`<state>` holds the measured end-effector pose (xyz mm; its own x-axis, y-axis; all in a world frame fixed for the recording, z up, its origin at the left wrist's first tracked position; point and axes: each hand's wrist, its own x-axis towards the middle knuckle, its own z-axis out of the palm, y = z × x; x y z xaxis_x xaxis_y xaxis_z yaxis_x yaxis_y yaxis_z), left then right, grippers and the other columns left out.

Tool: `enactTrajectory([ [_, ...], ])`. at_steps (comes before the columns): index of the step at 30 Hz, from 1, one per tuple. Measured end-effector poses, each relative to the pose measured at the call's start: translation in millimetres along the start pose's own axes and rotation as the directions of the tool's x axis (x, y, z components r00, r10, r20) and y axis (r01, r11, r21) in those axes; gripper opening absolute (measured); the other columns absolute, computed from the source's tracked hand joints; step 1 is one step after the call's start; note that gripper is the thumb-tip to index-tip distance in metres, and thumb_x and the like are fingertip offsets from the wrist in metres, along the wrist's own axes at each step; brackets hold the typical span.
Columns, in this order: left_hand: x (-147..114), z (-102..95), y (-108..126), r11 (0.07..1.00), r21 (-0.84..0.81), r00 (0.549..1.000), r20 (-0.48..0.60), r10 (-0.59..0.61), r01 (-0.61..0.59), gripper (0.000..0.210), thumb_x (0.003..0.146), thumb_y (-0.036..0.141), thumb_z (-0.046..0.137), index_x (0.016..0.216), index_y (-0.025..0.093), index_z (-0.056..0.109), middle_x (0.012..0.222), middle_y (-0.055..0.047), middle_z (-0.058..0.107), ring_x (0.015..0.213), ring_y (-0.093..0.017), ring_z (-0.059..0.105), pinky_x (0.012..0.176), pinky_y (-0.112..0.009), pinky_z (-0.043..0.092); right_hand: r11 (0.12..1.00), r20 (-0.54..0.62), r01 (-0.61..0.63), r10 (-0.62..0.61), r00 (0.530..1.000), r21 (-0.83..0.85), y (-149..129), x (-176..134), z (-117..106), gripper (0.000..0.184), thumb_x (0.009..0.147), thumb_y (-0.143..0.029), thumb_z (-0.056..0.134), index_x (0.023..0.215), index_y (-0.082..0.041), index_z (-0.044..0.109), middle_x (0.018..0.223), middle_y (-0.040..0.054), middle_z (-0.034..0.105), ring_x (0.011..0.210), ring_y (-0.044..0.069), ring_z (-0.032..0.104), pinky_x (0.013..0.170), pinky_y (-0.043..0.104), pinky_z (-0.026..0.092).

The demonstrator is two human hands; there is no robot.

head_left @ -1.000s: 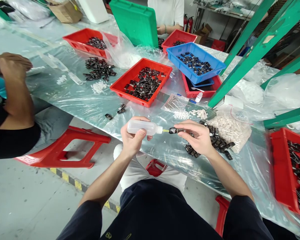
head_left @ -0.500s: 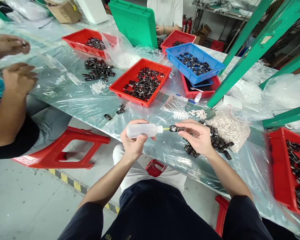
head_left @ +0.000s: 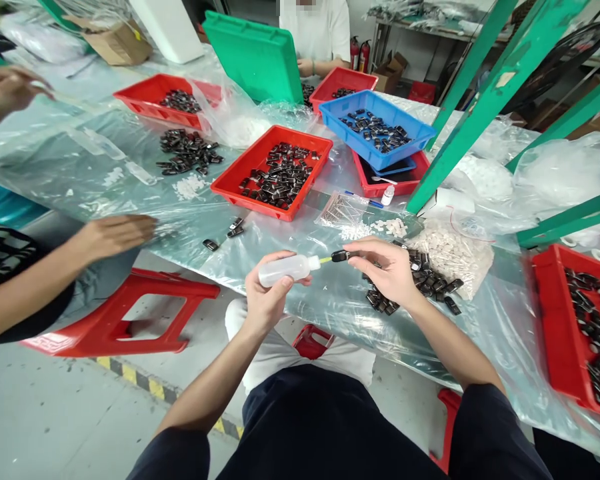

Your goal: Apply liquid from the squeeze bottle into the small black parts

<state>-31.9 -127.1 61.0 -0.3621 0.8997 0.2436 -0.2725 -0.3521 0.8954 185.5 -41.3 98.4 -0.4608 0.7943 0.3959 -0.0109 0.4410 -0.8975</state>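
My left hand (head_left: 269, 293) is wrapped round a translucent white squeeze bottle (head_left: 284, 269), held on its side with a thin yellowish nozzle (head_left: 325, 260) pointing right. Between the fingertips of my right hand (head_left: 387, 267) is a small glossy black plastic part (head_left: 340, 256), its left end at the nozzle tip. Whether the two touch, I cannot tell. Under and beyond my right hand lies a heap of similar black parts (head_left: 433, 280). Small white pieces (head_left: 395, 228) and a clear bag of pale pieces (head_left: 460, 250) are just behind it.
A red tray (head_left: 260, 200) of black parts stands ahead, a blue tray (head_left: 380, 160) behind it, another red tray (head_left: 555, 333) at far right. A green post (head_left: 480, 127) rises on the right. At left, a co-worker's hand (head_left: 115, 237) reaches over the table edge.
The bottle is now tilted, its nozzle end raised, and the black part has turned in my right fingers. The co-worker's nearer hand has come down and right to the table edge. The view has shifted slightly.
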Motion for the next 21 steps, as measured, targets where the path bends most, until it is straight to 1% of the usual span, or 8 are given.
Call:
enactTrajectory([
  [3,-0.9,-10.4,-3.9,1.0,0.029,1.0,-0.011,-0.005,0.005,0.046,0.074,0.047,0.091,0.104,0.016,0.074,0.079,-0.005,0.079,0.063,-0.021,0.077,0.061,-0.032,0.064,0.999,-0.038,-0.036,0.037,0.999,0.014,3.9,3.1,-2.0,0.018,0.092,-0.035,0.079,0.105,-0.024,0.084,0.099,0.006,0.08,0.072,0.015,0.066,0.056,0.027,0.046],
  [6,3.2,-21.0,-7.0,0.998,0.059,0.999,-0.052,-0.01,0.013,0.049,0.071,0.047,0.093,0.103,0.018,0.071,0.083,-0.005,0.08,0.07,-0.022,0.078,0.064,-0.032,0.064,0.998,-0.071,-0.058,0.061,0.996,0.036,9.0,5.8,-5.0,0.023,0.09,-0.04,0.081,0.105,-0.022,0.084,0.093,0.0052,0.079,0.069,0.014,0.064,0.056,0.027,0.045],
  [9,8.4,-29.3,-16.9,0.992,0.107,0.996,-0.073,-0.055,0.062,0.052,0.068,0.041,0.096,0.104,0.021,0.065,0.093,-0.005,0.081,0.086,-0.023,0.08,0.079,-0.034,0.064,0.995,-0.074,-0.08,0.084,0.994,0.062,13.2,7.5,-6.1,0.028,0.089,-0.045,0.081,0.105,-0.022,0.083,0.078,0.0025,0.074,0.064,0.014,0.061,0.056,0.027,0.044],
  [11,11.0,-33.8,-28.6,0.981,0.169,0.994,-0.067,-0.086,0.097,0.056,0.067,0.035,0.096,0.109,0.021,0.063,0.101,-0.007,0.081,0.099,-0.023,0.079,0.091,-0.035,0.061,0.994,-0.078,-0.093,0.097,0.992,0.065,14.4,8.0,-5.9,0.029,0.088,-0.047,0.082,0.104,-0.023,0.083,0.072,0.0009,0.07,0.063,0.014,0.06,0.057,0.027,0.045],
  [13,12.8,-38.0,-42.4,0.964,0.235,0.992,-0.049,-0.12,0.128,0.058,0.068,0.033,0.095,0.114,0.021,0.061,0.11,-0.01,0.08,0.11,-0.024,0.077,0.098,-0.036,0.058,0.993,-0.083,-0.103,0.108,0.991,0.065,14.3,8.2,-5.7,0.03,0.087,-0.048,0.082,0.103,-0.023,0.083,0.072,0.0007,0.07,0.062,0.014,0.059,0.057,0.028,0.045],
  [15,14.2,-42.0,-55.2,0.95,0.275,0.989,-0.028,-0.145,0.147,0.057,0.071,0.035,0.093,0.114,0.02,0.059,0.117,-0.012,0.078,0.116,-0.025,0.075,0.1,-0.038,0.058,0.991,-0.088,-0.112,0.118,0.989,0.067,13.7,8.4,-5.7,0.029,0.087,-0.047,0.083,0.103,-0.023,0.083,0.074,0.0011,0.071,0.062,0.014,0.058,0.056,0.028,0.045],
  [18,16.1,-46.8,-67.6,0.937,0.32,0.99,-0.005,-0.143,0.137,0.053,0.075,0.039,0.09,0.112,0.02,0.056,0.119,-0.015,0.076,0.117,-0.027,0.074,0.101,-0.042,0.058,0.991,-0.091,-0.118,0.124,0.988,0.067,13.3,8.8,-6.0,0.028,0.087,-0.045,0.083,0.103,-0.023,0.083,0.076,0.0013,0.071,0.063,0.013,0.058,0.055,0.027,0.043],
  [21,17.2,-48.8,-71.2,0.911,0.401,0.993,0.033,-0.117,0.094,0.059,0.077,0.04,0.088,0.121,0.02,0.054,0.122,-0.016,0.076,0.118,-0.028,0.075,0.107,-0.047,0.057,0.991,-0.087,-0.111,0.117,0.989,0.07,14.0,9.2,-5.5,0.025,0.086,-0.042,0.083,0.102,-0.022,0.083,0.08,0.0021,0.074,0.063,0.012,0.058,0.056,0.026,0.043],
])
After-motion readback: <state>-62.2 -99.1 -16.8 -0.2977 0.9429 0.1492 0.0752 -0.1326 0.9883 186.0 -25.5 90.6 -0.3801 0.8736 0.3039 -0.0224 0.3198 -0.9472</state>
